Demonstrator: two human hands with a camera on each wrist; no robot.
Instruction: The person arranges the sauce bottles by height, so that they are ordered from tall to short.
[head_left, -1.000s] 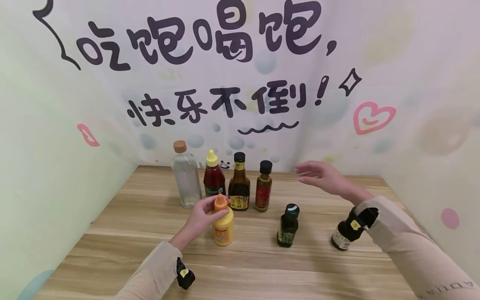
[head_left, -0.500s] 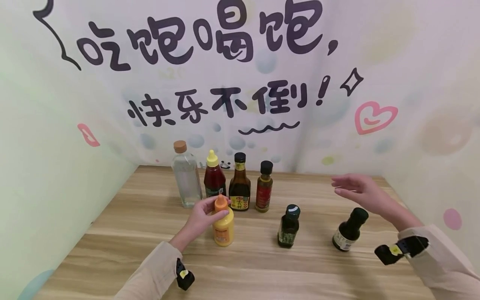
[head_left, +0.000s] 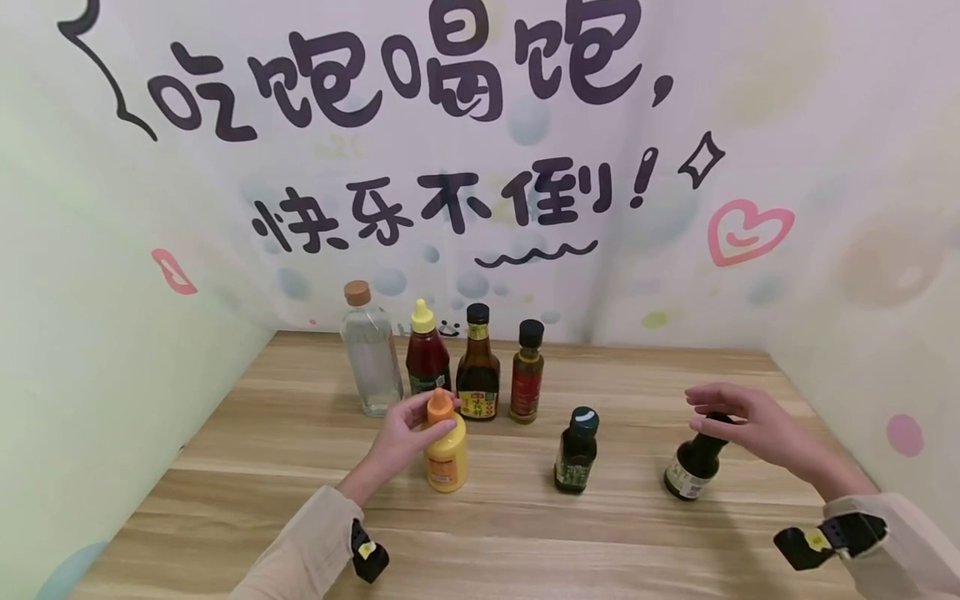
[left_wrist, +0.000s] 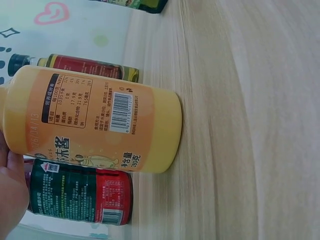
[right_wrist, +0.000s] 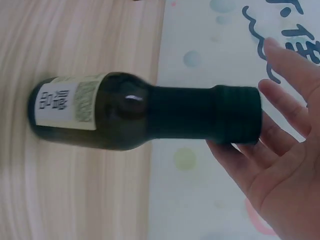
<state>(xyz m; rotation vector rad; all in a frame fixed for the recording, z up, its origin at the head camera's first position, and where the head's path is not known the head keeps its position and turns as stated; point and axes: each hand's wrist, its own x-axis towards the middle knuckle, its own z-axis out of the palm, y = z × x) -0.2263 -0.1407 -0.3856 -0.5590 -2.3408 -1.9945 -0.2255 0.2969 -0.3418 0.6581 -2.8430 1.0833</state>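
Observation:
At the left of the head view, my left hand (head_left: 401, 435) holds a yellow squeeze bottle (head_left: 446, 460) by its orange cap (head_left: 440, 407), between thumb and fingers. The bottle stands upright on the table; its orange label (left_wrist: 85, 120) fills much of the left wrist view. On the right, my right hand (head_left: 765, 429) hangs around the top of a dark sauce bottle (head_left: 686, 475), partly covering its cap. The right wrist view shows the bottle's dark green cap (right_wrist: 239, 114) beside loosely spread fingers (right_wrist: 295, 70).
Behind the yellow bottle stand a clear bottle (head_left: 372, 358), a dark red squeeze bottle (head_left: 427, 358) and a brown sauce bottle (head_left: 477, 371). A red-labelled bottle (head_left: 527, 383) ends that row. A small dark bottle (head_left: 575, 467) stands mid-table. A printed cloth (head_left: 652, 275) hangs behind.
My right hand has swept rightward from behind the table's middle, then come down and nearer, to the dark sauce bottle's cap. The left hand stays on the yellow bottle.

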